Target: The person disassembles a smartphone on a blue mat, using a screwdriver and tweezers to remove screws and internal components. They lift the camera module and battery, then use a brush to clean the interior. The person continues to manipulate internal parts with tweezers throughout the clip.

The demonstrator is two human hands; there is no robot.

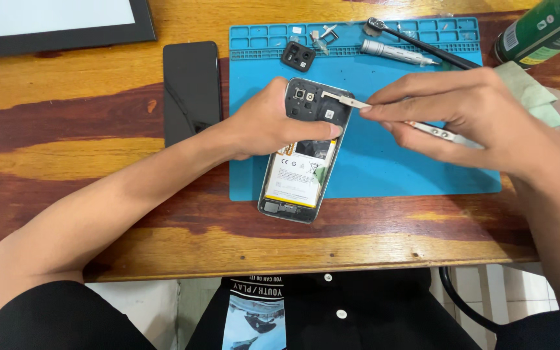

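down on the wooden counter (66, 123), an opened phone (303, 155) lies with its back cover off, its upper half on the blue work mat (396, 162) and its lower end over the mat's near edge. the left hand (267, 123) grips the phone from the left, its fingers closed around the frame with the thumb pressed across the middle. below the thumb shows the battery's white label with a yellow band along its lower edge and small dark marks. the right hand (468, 116) has its fingers pinched together on metal tweezers (384, 113), whose tip touches the phone's top right part, beside the camera module. a black phone-sized panel (191, 91) lies flat left of the mat. in the mat's tray rows rest a small black camera cover (298, 56), a silver screwdriver (396, 53) and a dark thin tool (422, 42). a green can with a pale label (542, 29) lies at the far right over a pale green cloth (533, 91), and a black-framed panel (59, 23) sits top left.
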